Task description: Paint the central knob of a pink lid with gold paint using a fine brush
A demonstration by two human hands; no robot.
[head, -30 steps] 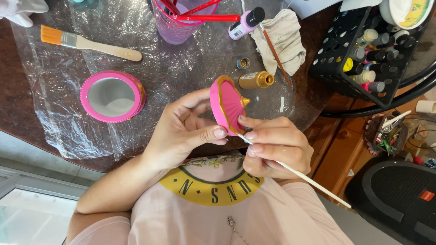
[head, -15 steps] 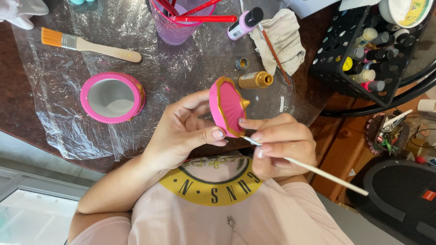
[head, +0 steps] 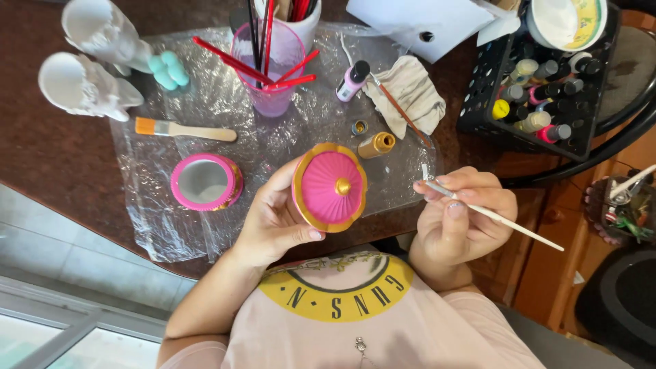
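One round pink lid with a gold rim and knob (head: 330, 186) sits gripped in the left hand (head: 277, 222) above the plastic sheet (head: 273, 137) — the right hand (head: 461, 215) pinches one thin white brush (head: 492, 214). One pink cup (head: 270, 61) holds red sticks; one black crate (head: 540, 75) holds many small paint bottles.

Your single head camera looks steeply down, close over your hands, the table (head: 61, 164) edge probably toward twelve o'clock.

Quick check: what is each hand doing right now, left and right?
Left hand: closed around the pink lid with gold rim, held up off the table.
Right hand: closed on a thin white paintbrush, tip clear of the lid.
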